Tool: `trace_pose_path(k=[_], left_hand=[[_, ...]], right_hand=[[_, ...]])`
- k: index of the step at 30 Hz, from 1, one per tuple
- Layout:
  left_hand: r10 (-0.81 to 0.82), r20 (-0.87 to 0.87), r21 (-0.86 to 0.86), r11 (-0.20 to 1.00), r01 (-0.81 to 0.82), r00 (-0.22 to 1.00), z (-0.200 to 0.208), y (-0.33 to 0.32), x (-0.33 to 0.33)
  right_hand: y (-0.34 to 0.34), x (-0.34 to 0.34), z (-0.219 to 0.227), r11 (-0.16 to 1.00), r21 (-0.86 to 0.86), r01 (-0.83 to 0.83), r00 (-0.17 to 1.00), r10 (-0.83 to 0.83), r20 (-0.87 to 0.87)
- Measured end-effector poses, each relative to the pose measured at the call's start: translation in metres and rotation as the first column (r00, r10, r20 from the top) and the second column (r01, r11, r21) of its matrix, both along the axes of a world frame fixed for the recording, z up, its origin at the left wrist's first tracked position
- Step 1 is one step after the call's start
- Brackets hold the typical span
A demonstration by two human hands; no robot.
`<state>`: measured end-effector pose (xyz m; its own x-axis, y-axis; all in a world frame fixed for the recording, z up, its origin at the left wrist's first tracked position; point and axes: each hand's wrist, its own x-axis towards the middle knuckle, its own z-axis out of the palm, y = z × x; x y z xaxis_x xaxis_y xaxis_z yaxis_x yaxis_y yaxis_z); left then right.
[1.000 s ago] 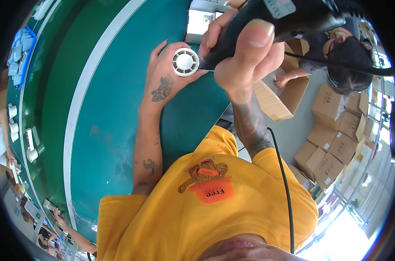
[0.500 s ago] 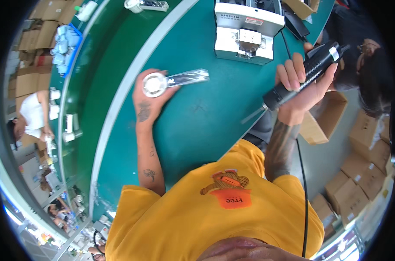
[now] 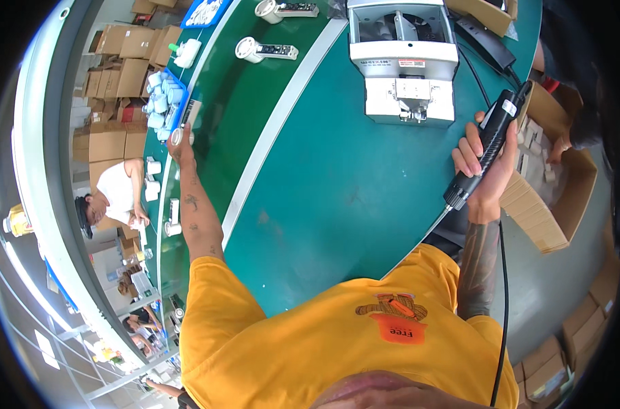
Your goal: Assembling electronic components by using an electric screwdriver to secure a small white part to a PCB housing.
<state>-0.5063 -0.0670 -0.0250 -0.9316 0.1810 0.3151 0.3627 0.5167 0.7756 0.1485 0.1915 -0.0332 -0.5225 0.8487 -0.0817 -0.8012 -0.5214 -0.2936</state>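
Note:
My left arm stretches out over the green belt at the left. At its end my left hand [image 3: 181,151] is closed on a white device with a round head and a flat handle [image 3: 193,114], close to the belt's far edge; the fingers are partly hidden. My right hand [image 3: 485,163] is wrapped around a black electric screwdriver [image 3: 488,148] over the right edge of the green table. Its thin bit points down and left, and a black cord hangs from its back end. Two similar white devices [image 3: 249,50] lie farther up the belt.
A white screw feeder [image 3: 410,68] stands at the table's back, with a black power unit [image 3: 484,42] beside it. A cardboard box [image 3: 538,217] with parts is at the right, near another person's hand [image 3: 559,146]. Blue trays [image 3: 180,112] line the belt's far side, where a person in white [image 3: 122,189] works.
My left hand has carried the white device from above the table leftward across the belt. The screwdriver stays in my right hand. The view has shifted, showing more of the belt.

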Motion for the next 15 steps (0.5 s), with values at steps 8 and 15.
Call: trace_pose_path(k=[8, 15], left_hand=[[-0.166, -0.371, -0.714, 0.68, -0.166, 0.914, 0.001, 0.015, -0.012], [-0.625, 0.151, -0.223, 0.733, 0.642, 0.766, 0.019, 0.141, 0.072]], right_hand=[[0.0, -0.003, -0.001, 1.0, -0.004, -0.003, 0.998, 0.003, 0.062], [-0.001, -0.004, 0.001, 1.0, 0.0, -0.014, 0.997, 0.014, 0.07]])
